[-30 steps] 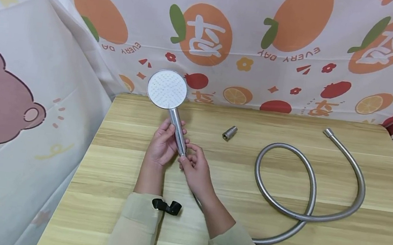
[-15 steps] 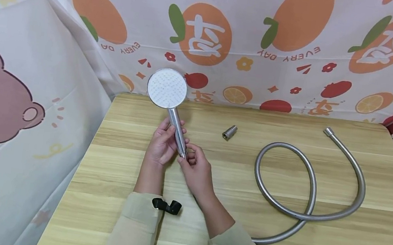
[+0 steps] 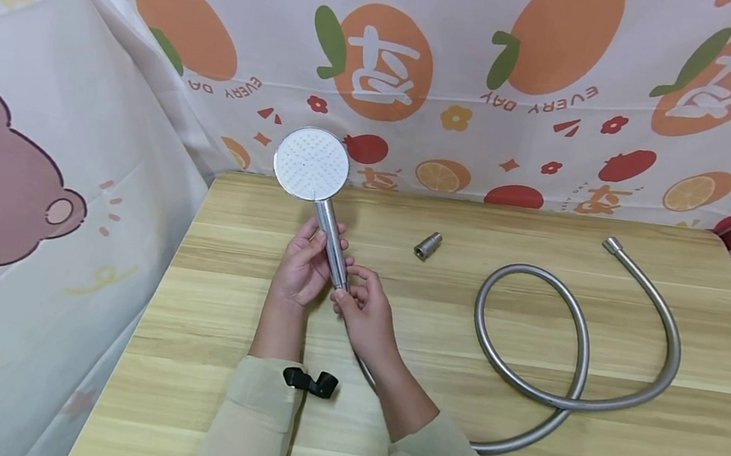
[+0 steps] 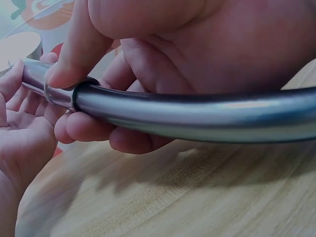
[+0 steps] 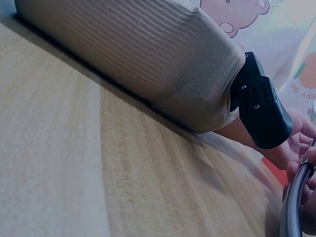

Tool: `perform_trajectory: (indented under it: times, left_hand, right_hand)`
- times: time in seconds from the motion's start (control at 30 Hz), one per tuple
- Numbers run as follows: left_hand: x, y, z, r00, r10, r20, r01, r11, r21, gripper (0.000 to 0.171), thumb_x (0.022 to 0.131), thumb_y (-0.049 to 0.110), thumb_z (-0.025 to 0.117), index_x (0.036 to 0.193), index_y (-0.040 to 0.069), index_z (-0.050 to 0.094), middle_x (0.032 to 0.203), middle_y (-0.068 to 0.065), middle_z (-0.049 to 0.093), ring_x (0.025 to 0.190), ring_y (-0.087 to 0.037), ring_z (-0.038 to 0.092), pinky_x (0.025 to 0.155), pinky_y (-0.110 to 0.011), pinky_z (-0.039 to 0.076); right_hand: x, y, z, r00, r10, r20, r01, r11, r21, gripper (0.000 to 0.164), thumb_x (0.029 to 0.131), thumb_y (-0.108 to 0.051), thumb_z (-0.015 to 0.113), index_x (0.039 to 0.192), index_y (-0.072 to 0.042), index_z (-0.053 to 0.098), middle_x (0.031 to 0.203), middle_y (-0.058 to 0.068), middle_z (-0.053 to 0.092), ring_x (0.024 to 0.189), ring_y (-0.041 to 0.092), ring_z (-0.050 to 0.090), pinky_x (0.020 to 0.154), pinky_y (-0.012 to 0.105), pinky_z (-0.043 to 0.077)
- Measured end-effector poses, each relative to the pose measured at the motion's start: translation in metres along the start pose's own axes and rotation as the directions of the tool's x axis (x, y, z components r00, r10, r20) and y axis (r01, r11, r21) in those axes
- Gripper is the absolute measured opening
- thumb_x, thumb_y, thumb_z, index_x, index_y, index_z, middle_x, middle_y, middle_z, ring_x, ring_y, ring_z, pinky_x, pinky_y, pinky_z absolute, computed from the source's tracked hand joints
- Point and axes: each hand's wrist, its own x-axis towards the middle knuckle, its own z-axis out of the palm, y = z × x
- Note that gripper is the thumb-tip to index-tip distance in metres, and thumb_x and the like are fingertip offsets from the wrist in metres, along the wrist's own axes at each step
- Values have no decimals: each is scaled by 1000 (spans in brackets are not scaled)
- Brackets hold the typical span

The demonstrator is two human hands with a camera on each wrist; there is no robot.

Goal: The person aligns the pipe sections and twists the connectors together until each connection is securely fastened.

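Observation:
My left hand holds a chrome shower head by its handle, the round white spray face turned up toward the head camera. At the lower end of the handle, my right hand pinches the end of a grey metal shower hose between thumb and fingers. In the left wrist view, the thumb lies on the shiny collar where hose and handle meet in line. How far the two are screwed together cannot be seen. The right wrist view catches both hands only at its right edge.
A small metal connector lies on the wooden table, right of the hands. The hose's looped length spreads over the right side, its free end nut near the back edge. A fruit-print cloth hangs behind.
My right hand's thumb and fingers shift slightly at the joint, and the hose below the hand goes out of sight and shows again. The left hand and shower head stay almost still.

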Motion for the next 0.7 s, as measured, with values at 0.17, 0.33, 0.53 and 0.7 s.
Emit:
perform_trajectory:
  times: [0.17,0.33,0.53,0.7]
  left_hand:
    - [0,-1,-1,1000,-9,-7,9,1000,9,33,104,7,44,137,7,47,115,-10,66,92,-20,69,79,-39,63]
    - [0,-1,-1,1000,2,-20,-1,1000,11,33,103,7,46,136,6,49,115,-10,67,92,-19,69,78,-38,63]
    - [-1,-1,-2,998,18,-55,-18,1000,14,35,97,7,59,132,10,55,115,-10,69,93,-19,71,77,-39,63]
    - [0,-1,-1,997,15,-70,-14,1000,15,36,95,6,62,131,10,57,114,-10,69,92,-20,71,77,-39,63]
  right_hand:
    - [2,2,0,999,30,21,-31,997,69,38,97,-9,60,133,-17,50,98,18,70,90,40,68,77,32,61]
    - [2,2,1,999,28,23,-30,995,97,37,98,-11,59,133,-18,51,96,19,70,86,40,68,73,29,60]
    - [0,2,1,1000,-7,-21,7,1000,-1,34,97,-17,62,130,-21,55,98,17,70,81,27,67,69,30,58]
    - [-1,1,0,997,-38,-62,31,995,-97,39,91,-20,71,127,-18,58,94,6,70,77,14,63,65,25,54]
